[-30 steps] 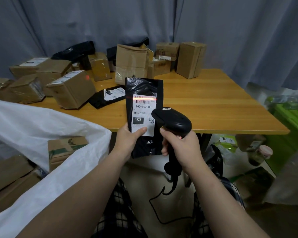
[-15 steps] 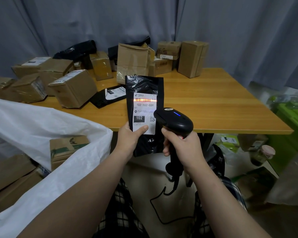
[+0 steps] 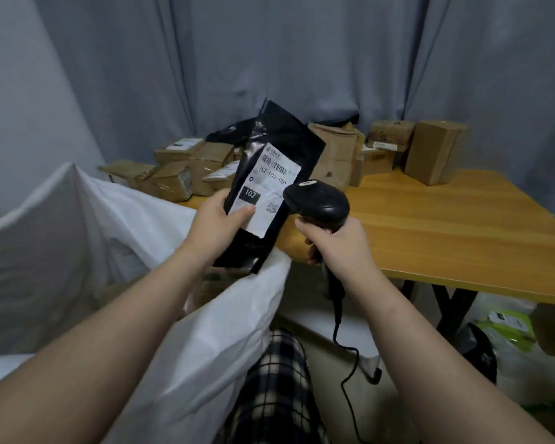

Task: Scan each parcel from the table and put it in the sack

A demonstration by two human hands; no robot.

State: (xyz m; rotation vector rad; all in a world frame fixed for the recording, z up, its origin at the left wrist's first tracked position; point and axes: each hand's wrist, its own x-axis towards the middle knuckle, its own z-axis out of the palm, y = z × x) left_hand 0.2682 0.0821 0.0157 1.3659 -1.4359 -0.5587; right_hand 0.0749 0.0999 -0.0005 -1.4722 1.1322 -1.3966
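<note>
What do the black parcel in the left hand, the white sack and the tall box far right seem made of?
Black parcel: thin glossy plastic film; it creases and catches light. White sack: matte, softly folding sheet, perhaps woven plastic; weave too blurred to tell. Tall box: matte brown cardboard, by its colour and stiff edges.

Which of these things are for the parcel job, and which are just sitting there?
For the job:
- black parcel, held by the left hand
- scanner, gripped by the right hand
- white sack
- boxes waiting on the table

Just lying about:
- grey curtain
- green packet under the table
</note>
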